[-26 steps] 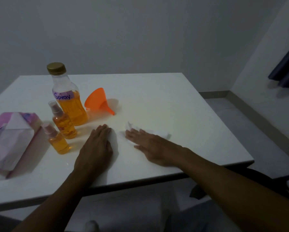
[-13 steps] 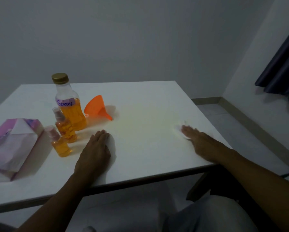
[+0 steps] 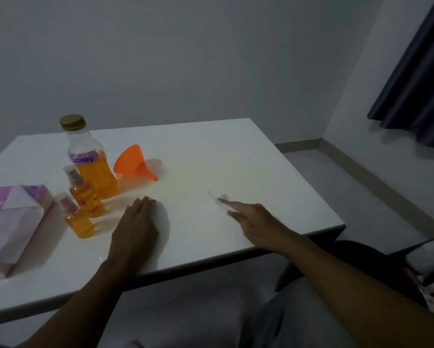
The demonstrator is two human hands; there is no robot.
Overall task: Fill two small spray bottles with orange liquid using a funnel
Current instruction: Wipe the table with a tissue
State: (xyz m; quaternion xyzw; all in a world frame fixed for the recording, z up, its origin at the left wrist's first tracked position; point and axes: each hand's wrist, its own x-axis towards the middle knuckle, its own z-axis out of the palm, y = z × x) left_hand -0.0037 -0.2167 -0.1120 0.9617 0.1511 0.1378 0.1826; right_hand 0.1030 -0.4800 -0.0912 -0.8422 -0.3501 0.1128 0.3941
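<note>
Two small spray bottles of orange liquid stand capped at the table's left: one [image 3: 85, 197] in front of the big bottle, the other [image 3: 76, 219] nearer me. The large bottle [image 3: 91, 159] has a gold cap and a purple "Spray" label. An orange funnel [image 3: 133, 163] lies on its side to its right. My left hand [image 3: 136, 222] rests flat on the table beside the small bottles. With straight fingers, my right hand [image 3: 251, 217] presses a white tissue [image 3: 217, 197] on the tabletop; the hand is blurred by motion.
A pink tissue pack [image 3: 12, 222] lies at the left edge of the white table [image 3: 236, 151]. The table's right corner is near my right forearm. A dark curtain [image 3: 416, 79] hangs at the right, with tiled floor below it.
My right hand slid the tissue from the table's middle out to the right edge, then back toward the middle. My left hand stayed flat in place.
</note>
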